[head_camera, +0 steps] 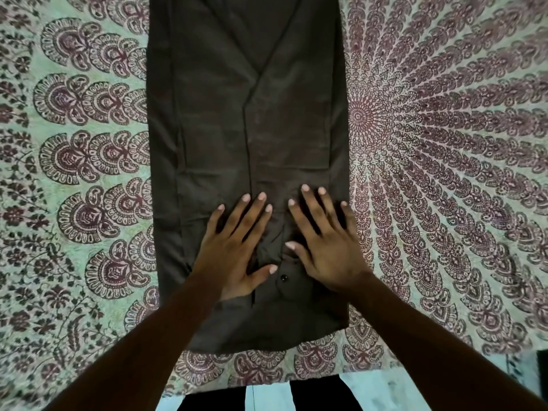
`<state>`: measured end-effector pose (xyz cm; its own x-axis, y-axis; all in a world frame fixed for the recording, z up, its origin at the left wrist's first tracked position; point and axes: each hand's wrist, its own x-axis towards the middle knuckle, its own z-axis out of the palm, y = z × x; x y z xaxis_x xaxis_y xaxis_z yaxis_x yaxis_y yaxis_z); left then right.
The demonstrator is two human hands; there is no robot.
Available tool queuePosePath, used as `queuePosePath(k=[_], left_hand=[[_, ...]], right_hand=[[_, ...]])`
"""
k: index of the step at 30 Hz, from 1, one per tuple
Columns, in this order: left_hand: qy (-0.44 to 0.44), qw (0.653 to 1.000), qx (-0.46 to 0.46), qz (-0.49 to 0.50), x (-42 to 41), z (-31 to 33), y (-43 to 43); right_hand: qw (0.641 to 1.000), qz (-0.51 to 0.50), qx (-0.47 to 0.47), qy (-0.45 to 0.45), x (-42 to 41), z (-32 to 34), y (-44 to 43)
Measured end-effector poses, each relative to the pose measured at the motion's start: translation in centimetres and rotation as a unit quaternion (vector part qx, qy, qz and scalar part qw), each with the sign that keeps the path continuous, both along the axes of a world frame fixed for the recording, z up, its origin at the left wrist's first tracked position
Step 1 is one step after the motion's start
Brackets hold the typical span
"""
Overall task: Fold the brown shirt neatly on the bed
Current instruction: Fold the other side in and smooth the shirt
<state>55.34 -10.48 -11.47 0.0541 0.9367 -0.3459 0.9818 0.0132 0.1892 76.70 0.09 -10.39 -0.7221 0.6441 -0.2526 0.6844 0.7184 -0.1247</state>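
The brown shirt lies flat on the bed as a long narrow strip, its sides folded inward and overlapping along a centre seam. It runs from the top of the view down to the bed's near edge. My left hand rests flat on the shirt's lower part with fingers spread and straight. My right hand lies beside it, also flat with fingers spread, pressing the cloth. A dark button shows between the two hands.
The bed is covered by a pale green sheet printed with maroon paisley and a mandala pattern on the right. The bed's near edge runs along the bottom, with light floor and dark trouser legs below it.
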Motion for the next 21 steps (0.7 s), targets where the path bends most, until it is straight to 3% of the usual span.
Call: queuePosePath(k=[6,11,13,16,19,21], left_hand=[[0.008,1.000,0.002,0.000,0.1,0.2,0.0],[0.002,1.000,0.010,0.003,0.0,0.0,0.0],[-0.004,1.000,0.007,0.005,-0.1,0.1,0.1],[-0.008,1.000,0.003,0.008,-0.1,0.0,0.1],[-0.012,1.000,0.003,0.004,-0.1,-0.2,0.0],[-0.018,1.000,0.012,0.006,-0.1,-0.5,-0.1]], right_hand=[[0.988,0.146,0.040,-0.011,-4.6,-1.3,10.2],[0.999,0.013,0.028,-0.026,-7.5,-1.0,19.8],[0.999,-0.019,0.028,-0.009,-8.5,-0.3,20.4],[0.997,0.039,0.042,0.043,-8.7,-0.1,16.4],[0.993,0.117,0.021,0.022,-6.3,-1.1,11.9],[0.995,0.088,0.033,0.012,-5.2,-1.9,12.7]])
